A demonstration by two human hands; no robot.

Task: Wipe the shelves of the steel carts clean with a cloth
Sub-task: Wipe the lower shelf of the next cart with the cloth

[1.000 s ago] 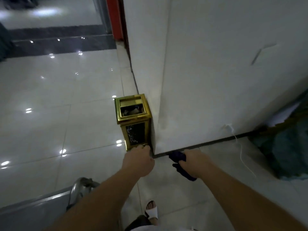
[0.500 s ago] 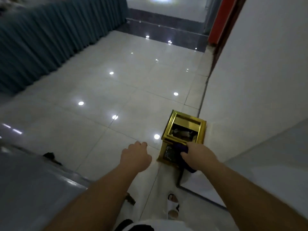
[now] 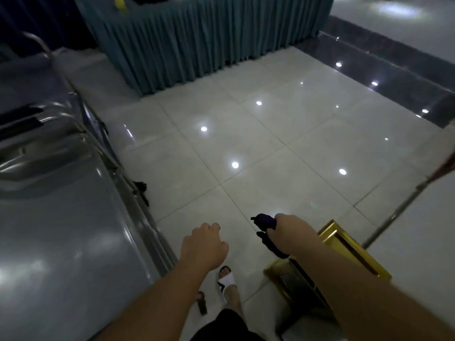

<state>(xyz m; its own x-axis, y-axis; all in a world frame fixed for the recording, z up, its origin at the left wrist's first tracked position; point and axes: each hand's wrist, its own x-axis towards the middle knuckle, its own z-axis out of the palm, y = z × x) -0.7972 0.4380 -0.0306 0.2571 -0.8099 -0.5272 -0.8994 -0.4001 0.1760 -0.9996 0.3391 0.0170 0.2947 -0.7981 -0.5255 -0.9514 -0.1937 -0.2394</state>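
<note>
The cart's [image 3: 61, 242] edge runs just left of the left hand [image 3: 204, 244], which is loosely curled and empty. The right hand [image 3: 293, 232] grips the cloth [image 3: 264, 222] over open floor [image 3: 246, 143]. The bin [image 3: 357, 254], ahead of the hands before, now lies under the right forearm.

cloth [image 3: 267, 233]: dark purple | bin [image 3: 344, 252]: gold | table skirt [image 3: 197, 45]: teal, pleated

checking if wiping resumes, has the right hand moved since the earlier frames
Yes. The right hand, gripping the cloth, has left the gold bin and shifted toward the steel cart.
</note>
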